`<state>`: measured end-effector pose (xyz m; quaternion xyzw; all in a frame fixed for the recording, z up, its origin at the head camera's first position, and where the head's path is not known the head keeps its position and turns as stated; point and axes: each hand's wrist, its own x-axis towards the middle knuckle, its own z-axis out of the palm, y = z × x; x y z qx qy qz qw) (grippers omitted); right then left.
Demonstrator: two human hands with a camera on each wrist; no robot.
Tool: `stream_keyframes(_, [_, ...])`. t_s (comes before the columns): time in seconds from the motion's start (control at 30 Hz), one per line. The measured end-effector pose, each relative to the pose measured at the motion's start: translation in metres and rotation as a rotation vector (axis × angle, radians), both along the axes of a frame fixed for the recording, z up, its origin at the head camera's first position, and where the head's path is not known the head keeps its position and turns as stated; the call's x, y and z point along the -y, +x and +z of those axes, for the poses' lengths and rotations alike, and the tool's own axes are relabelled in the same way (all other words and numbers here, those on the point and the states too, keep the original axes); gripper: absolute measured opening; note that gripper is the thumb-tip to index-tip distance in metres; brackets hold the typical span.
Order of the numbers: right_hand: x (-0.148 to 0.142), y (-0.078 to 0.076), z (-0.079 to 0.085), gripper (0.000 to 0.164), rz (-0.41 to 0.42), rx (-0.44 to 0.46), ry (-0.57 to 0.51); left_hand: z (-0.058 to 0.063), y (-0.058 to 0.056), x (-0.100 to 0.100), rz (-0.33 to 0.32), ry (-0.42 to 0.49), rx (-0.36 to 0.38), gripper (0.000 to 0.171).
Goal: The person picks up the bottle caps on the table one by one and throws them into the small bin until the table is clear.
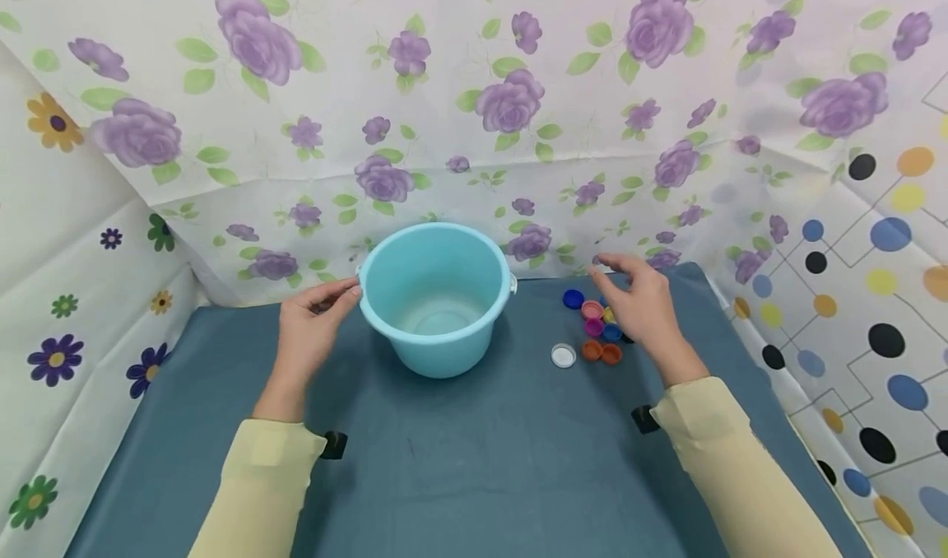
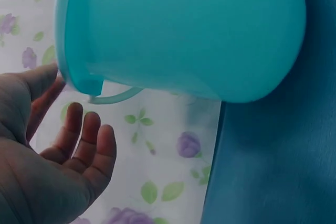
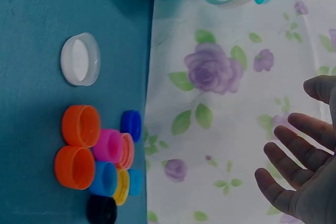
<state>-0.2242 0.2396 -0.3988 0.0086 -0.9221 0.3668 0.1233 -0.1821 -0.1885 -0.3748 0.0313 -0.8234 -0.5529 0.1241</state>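
In the head view the bucket (image 1: 442,362) stands mid-frame, and the left hand (image 1: 313,327) pinches its rim (image 1: 437,339) on the left. Right of centre, the right hand (image 1: 643,307) hangs over the caps (image 1: 593,327), thumb and forefinger apart; the white cap (image 1: 563,355) lies just beside them.

The left wrist view, bucket across its top, adds three other fingers (image 2: 90,139) loosely curled clear of it and part of the handle (image 2: 122,97).

The right wrist view shows that hand's fingers spread at the right edge, and, lower left, the black cap (image 3: 102,210), mostly hidden in the head view.
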Motion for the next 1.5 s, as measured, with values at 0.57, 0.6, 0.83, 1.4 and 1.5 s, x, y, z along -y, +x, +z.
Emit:
stream_keyframes(0.57, [-0.028,-0.022,-0.033,0.058,-0.049,0.06,-0.054,-0.007,-0.001,0.002,-0.059,0.089,0.053,0.034])
stream_keyframes(0.6, [-0.03,-0.024,-0.035,0.059,-0.054,0.062,-0.057,-0.007,-0.001,0.003,-0.058,0.098,0.049,0.034])
stream_keyframes(0.83, [-0.053,-0.031,-0.055,0.063,-0.089,0.086,-0.067,-0.011,-0.003,0.005,-0.052,0.133,0.054,0.037])
stream_keyframes(1.4, [-0.099,-0.01,-0.108,0.064,0.003,0.189,0.016,-0.013,-0.005,-0.001,-0.046,0.171,0.11,0.04])
stream_keyframes(1.5, [-0.103,-0.008,-0.115,0.07,0.014,0.23,0.04,-0.015,-0.006,-0.001,-0.043,0.171,0.12,0.04])
